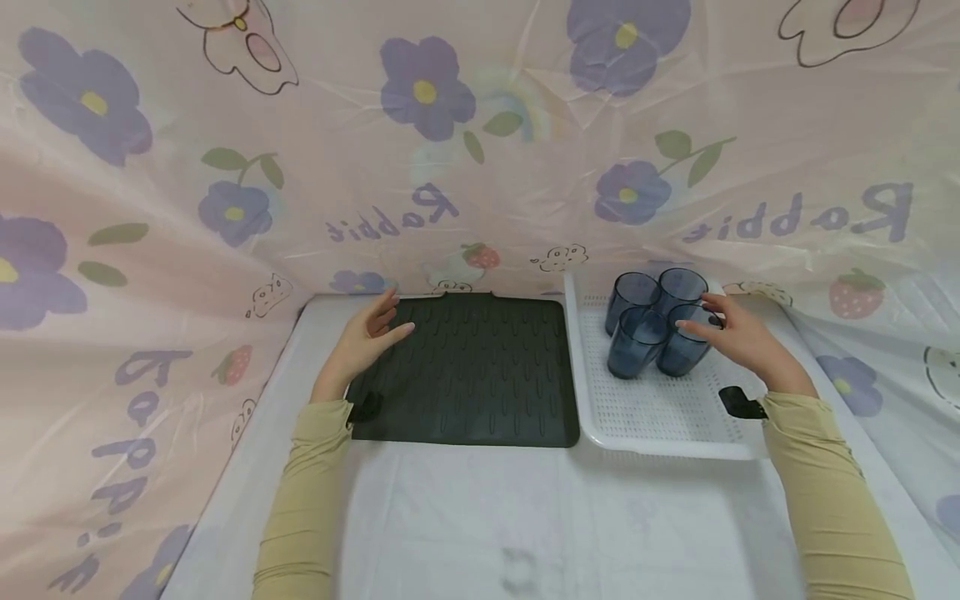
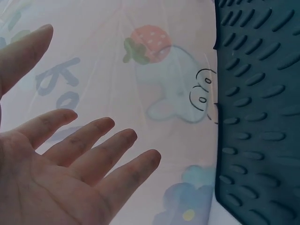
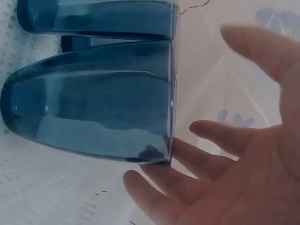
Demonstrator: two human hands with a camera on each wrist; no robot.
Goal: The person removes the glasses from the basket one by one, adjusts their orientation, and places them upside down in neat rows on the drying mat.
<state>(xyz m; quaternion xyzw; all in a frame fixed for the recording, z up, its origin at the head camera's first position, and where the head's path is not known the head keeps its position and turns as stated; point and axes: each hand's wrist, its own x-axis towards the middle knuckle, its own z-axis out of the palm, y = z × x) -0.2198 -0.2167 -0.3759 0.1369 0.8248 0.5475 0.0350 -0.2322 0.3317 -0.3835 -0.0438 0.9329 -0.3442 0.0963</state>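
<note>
Several blue see-through drinking glasses [image 1: 633, 346] stand upright in a close group in a white perforated tray [image 1: 675, 448]. My right hand [image 1: 738, 335] is at the rim of the front right glass [image 1: 681, 354], its thumb and fingers spread. In the right wrist view, the fingers [image 3: 187, 157] lie beside and partly behind that glass's rim, while the thumb [image 3: 255, 44] stands apart from it; whether the fingertips touch it I cannot tell. Over the left edge of a dark ridged mat [image 1: 465, 375], my left hand [image 1: 363, 340] holds nothing, fingers loosely extended.
The mat and the tray lie side by side on a white-covered table [image 1: 480, 517]. A printed curtain [image 1: 480, 167] with flowers and rabbits hangs right behind them and along both sides. The tray has a raised rim.
</note>
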